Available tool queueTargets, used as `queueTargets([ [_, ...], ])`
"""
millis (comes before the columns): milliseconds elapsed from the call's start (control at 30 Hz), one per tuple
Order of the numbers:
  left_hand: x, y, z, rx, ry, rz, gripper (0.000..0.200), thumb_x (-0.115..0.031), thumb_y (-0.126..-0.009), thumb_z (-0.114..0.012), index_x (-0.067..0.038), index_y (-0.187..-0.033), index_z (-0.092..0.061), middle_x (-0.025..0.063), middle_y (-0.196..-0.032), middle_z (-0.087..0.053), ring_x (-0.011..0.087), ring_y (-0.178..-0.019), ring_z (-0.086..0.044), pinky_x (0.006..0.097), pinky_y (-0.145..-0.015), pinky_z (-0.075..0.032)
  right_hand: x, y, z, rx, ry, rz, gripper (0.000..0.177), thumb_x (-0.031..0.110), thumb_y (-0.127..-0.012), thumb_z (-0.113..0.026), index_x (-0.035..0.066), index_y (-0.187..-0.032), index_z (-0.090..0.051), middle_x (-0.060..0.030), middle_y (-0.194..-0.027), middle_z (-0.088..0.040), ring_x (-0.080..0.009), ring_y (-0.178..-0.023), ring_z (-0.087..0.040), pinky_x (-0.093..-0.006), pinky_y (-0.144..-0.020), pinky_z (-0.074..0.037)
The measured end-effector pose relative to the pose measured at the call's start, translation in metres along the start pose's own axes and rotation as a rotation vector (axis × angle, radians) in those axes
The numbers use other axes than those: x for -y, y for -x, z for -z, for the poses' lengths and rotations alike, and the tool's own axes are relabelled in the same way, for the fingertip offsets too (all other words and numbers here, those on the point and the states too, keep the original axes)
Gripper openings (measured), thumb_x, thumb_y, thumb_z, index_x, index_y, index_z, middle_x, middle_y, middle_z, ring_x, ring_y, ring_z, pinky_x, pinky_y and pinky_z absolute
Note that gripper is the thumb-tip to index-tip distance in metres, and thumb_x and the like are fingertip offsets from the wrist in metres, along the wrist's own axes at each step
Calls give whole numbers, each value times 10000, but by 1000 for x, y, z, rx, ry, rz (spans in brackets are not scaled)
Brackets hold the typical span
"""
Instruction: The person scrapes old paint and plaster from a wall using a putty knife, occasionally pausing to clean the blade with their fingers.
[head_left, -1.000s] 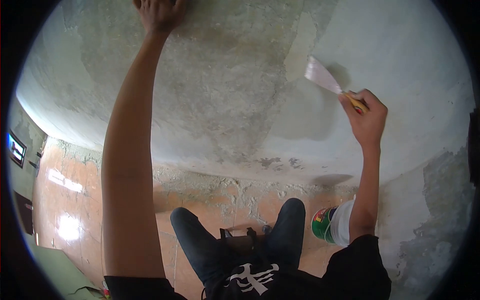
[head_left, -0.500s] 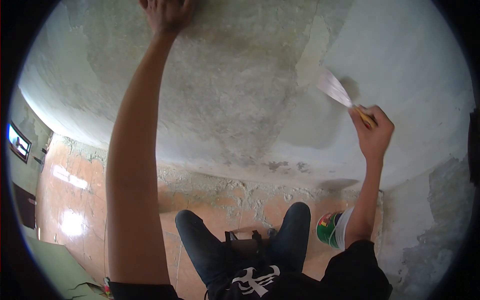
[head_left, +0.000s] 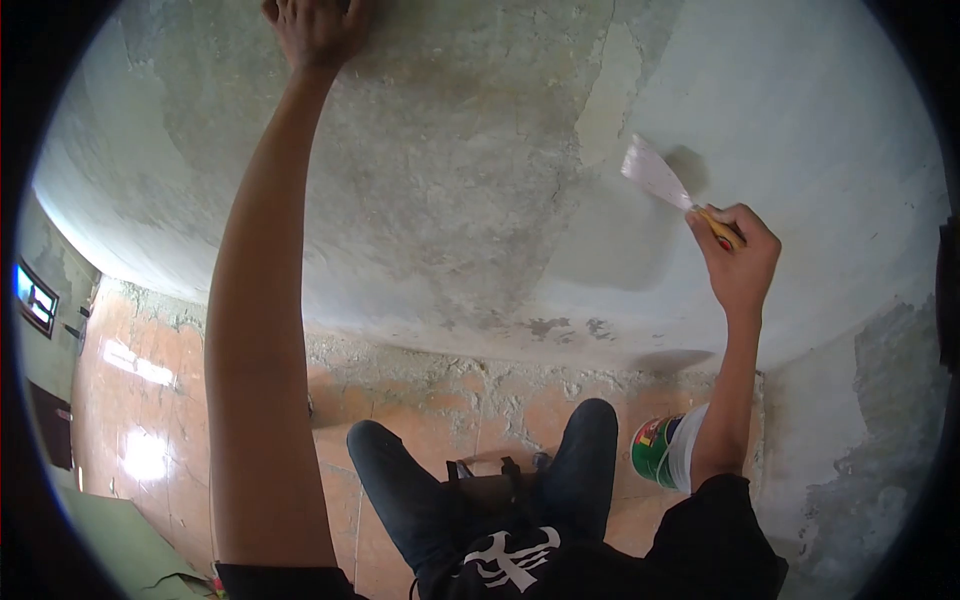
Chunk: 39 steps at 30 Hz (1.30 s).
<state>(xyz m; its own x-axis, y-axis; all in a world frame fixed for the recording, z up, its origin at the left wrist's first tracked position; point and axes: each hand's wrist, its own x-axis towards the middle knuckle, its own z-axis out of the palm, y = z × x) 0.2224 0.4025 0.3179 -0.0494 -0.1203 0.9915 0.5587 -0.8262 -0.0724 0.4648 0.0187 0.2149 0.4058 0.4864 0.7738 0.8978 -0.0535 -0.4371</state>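
Observation:
My right hand (head_left: pixel 742 258) grips the wooden handle of a putty knife (head_left: pixel 655 172), its fingers wrapped round it. The wide metal blade points up and left, close over the wall (head_left: pixel 430 200), and casts a shadow to its right. Around the blade, the wall is smooth and pale on the right, rough and darker grey on the left. High at the upper left, my left hand (head_left: pixel 318 32) rests against the wall with its fingers stretched out, partly cut off by the frame's top edge.
A green and white bucket (head_left: pixel 655 455) stands on the tiled floor beside my right forearm. Crumbled debris (head_left: pixel 480 385) lies along the wall's foot. A greenish panel (head_left: pixel 120 545) is at the lower left. The right-hand wall (head_left: pixel 880 430) has peeling patches.
The putty knife's blade has turned slightly and shows more of its face. The view has shifted a little; my left hand stays against the wall.

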Motion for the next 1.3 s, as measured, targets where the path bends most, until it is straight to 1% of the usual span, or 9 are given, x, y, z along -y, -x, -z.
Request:
queueTargets([
  [267,0,2,-1,6,12,4,613,-483,-893,-445,-101,-1372,-422,133,-1499,-375,344,-1402,-299,475,-1095,-222,8,3,-9,38,-3,121,233,78,-767,-788,-27,-747,-581,-123,-690,-638,-101,-596,-566,-253,-558,-454],
  [333,3,-1,0,2,4,9,621,-491,-895,-440,-99,-1376,-419,135,-1497,-378,347,-1402,-300,477,-1095,-221,4,6,-9,-49,-58,-29,228,69,-767,-789,-31,-750,-585,-120,-711,-651,-116,-595,-577,-245,-569,-462],
  [600,5,0,-3,-17,-21,-3,630,-489,-889,-459,-87,-1373,-420,142,-1488,-391,353,-1397,-309,476,-1092,-229,-3,9,-8,-15,-6,34,215,58,-773,-787,-36,-757,-594,-103,-702,-654,-90,-600,-560,-235,-558,-459],
  [667,4,3,-2,-9,-4,-2,618,-480,-884,-474,-82,-1355,-437,140,-1490,-389,354,-1393,-315,475,-1092,-231,-3,13,-11,15,-25,-73,238,72,-771,-787,-34,-741,-576,-115,-704,-647,-108,-599,-573,-247,-559,-456],
  [733,2,4,-4,-6,5,-2,622,-485,-882,-475,-84,-1356,-437,139,-1491,-388,354,-1393,-314,476,-1093,-229,5,9,-25,78,-33,78,256,112,-780,-784,-26,-741,-573,-124,-687,-636,-99,-620,-601,-260,-552,-455],
  [833,2,3,-4,-16,-1,-3,621,-481,-881,-472,-90,-1361,-430,136,-1493,-387,352,-1393,-313,477,-1094,-226,9,11,-22,97,2,100,251,85,-772,-787,-22,-734,-563,-127,-687,-641,-100,-629,-611,-256,-561,-465],
  [900,3,1,-1,-9,-11,6,616,-473,-882,-467,-94,-1366,-424,133,-1493,-387,349,-1394,-312,477,-1095,-225,-1,18,-18,-23,-63,-30,249,58,-761,-794,-22,-730,-560,-130,-704,-653,-108,-637,-623,-250,-570,-473],
  [1067,1,2,0,1,-2,-15,588,-404,-860,-472,-100,-1362,-431,127,-1491,-391,343,-1396,-311,472,-1095,-227,3,22,-17,0,10,-49,229,41,-761,-796,-27,-737,-579,-117,-719,-667,-95,-634,-609,-233,-585,-481],
  [1300,1,1,-1,-16,0,-18,613,-498,-896,-442,-95,-1357,-442,137,-1472,-415,347,-1379,-335,466,-1089,-236,-4,21,-30,5,-79,-36,235,53,-760,-793,-27,-738,-573,-108,-702,-648,-109,-595,-586,-236,-565,-463],
])
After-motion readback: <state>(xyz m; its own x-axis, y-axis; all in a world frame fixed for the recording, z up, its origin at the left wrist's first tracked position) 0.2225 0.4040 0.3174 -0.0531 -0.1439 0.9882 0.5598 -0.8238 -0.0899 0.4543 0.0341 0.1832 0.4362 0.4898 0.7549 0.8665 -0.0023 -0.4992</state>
